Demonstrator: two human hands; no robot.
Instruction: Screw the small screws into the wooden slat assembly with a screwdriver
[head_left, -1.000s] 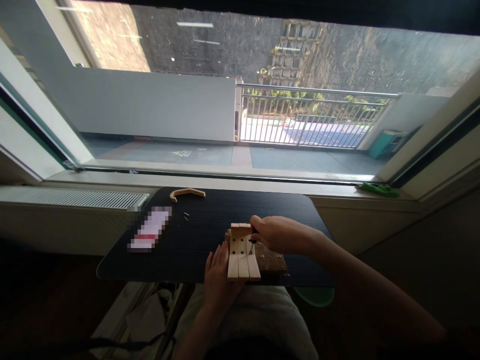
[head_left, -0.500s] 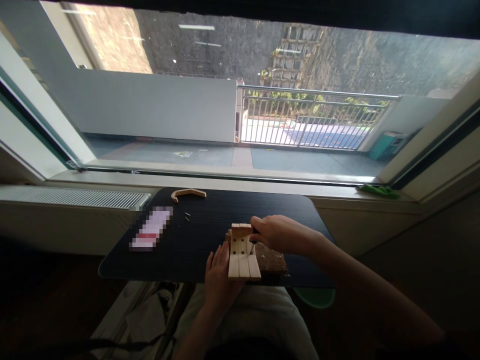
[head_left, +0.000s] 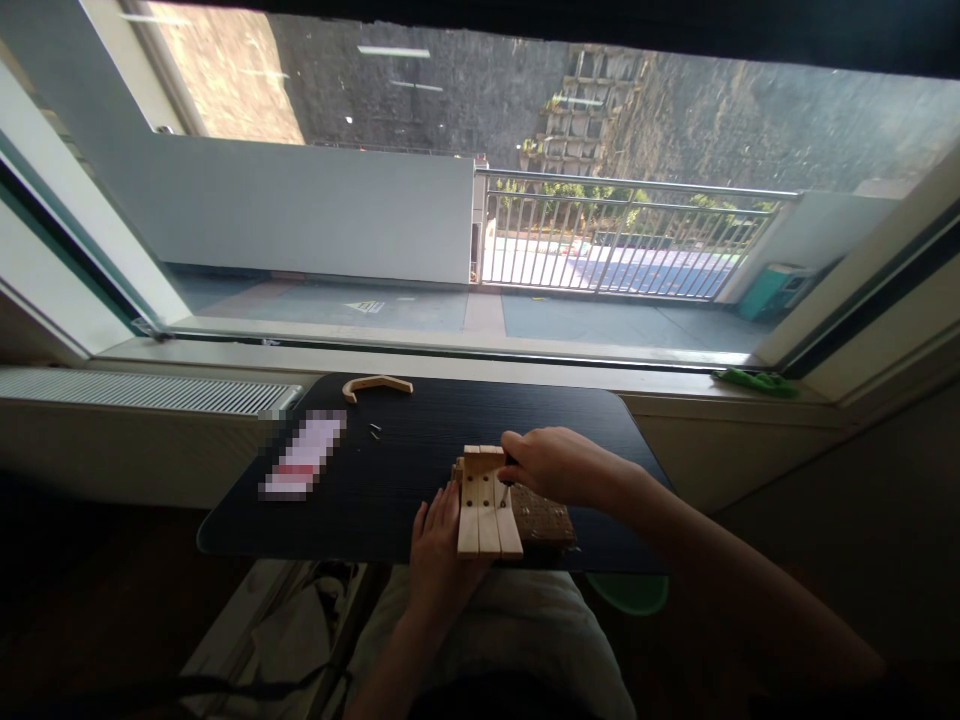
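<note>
A small wooden assembly of pale slats lies on the near edge of a black table. My left hand presses against its left side, fingers stretched upward along it. My right hand is closed around a small dark tool, its tip on the slats near their far end. A brown rough board lies under the slats to the right.
A curved wooden piece lies at the table's far edge, two small screws sit left of centre, and a blurred pink card lies at the left. A window sill with a green cloth runs behind; a radiator grille is left.
</note>
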